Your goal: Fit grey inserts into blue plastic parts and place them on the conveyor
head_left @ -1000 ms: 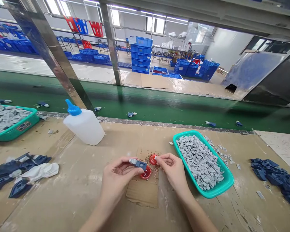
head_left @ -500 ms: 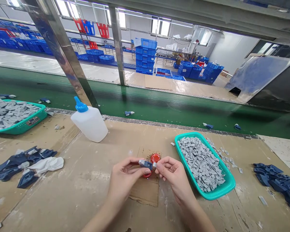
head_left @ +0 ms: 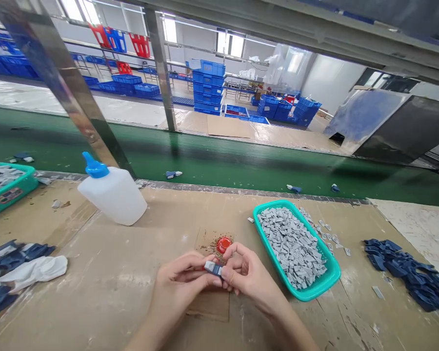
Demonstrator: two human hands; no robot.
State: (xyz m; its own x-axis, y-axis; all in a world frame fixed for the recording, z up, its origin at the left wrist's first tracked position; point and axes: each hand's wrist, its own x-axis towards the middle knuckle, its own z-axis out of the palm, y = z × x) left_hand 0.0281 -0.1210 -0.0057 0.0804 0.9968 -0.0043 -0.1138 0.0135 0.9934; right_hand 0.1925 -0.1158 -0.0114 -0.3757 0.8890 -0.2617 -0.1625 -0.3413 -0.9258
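Small navy-and-grey plastic piece (head_left: 213, 268) is held over the brown cardboard-topped counter (head_left: 113, 287) near a round red dish (head_left: 224, 243), clamped in the left hand (head_left: 179, 282), with the right hand (head_left: 248, 274) pinching its right end. Writing on the label (head_left: 9, 195) of the teal plastic basket (head_left: 29, 183) at far left is illegible.

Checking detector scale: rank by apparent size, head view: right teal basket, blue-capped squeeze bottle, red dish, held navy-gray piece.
1. Right teal basket
2. Blue-capped squeeze bottle
Red dish, held navy-gray piece: too alike to rank; piece partly covered.
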